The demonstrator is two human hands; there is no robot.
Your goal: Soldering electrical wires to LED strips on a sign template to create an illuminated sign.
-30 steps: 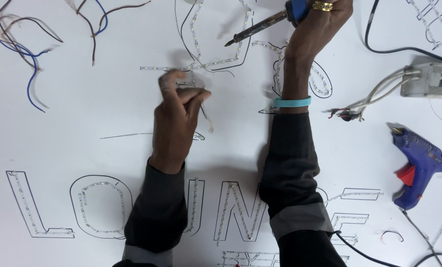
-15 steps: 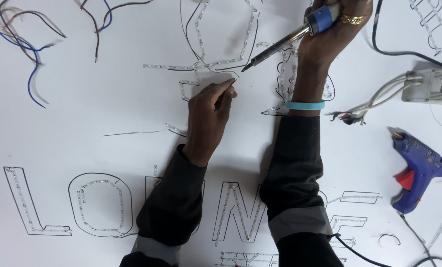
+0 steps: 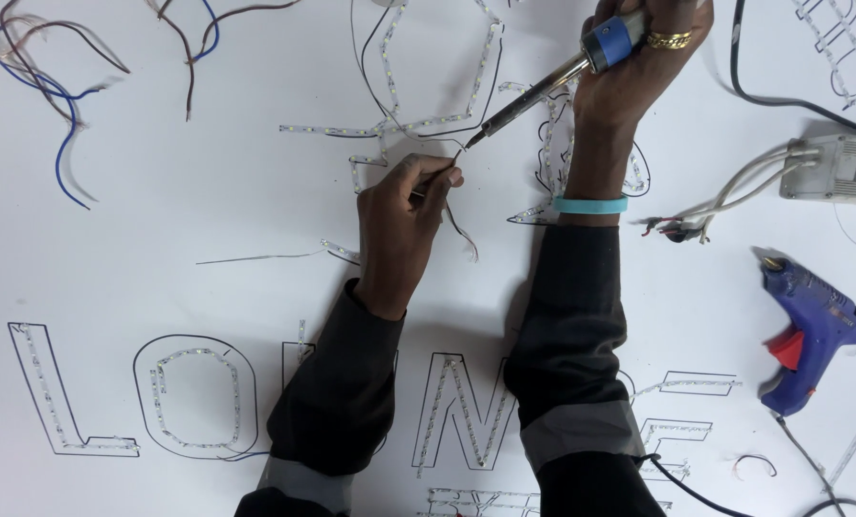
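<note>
The thin brown wire now lies just beside the LED strip that is laid along the outline on the white desk, its upper end raised to the tip of the soldering iron. A second ago the iron was held high and clear of the strip, and the left hand was pressing on the strip further to the left. Half a second ago both had closed in on this spot. Tip and wire end now meet, or very nearly meet, at one point, so the joint appears to be under way rather than in preparation.

The left hand is closed, thumb and forefinger pinching the wire near its upper end; the free tail trails down and to the right across the desk. The right hand is wrapped around the blue handle of the iron in a full grip, the shaft angled down and left.

Further out, a blue and red glue gun lies at the right edge, with a white power supply box above it. Loose blue and brown wire offcuts lie at top left.
</note>
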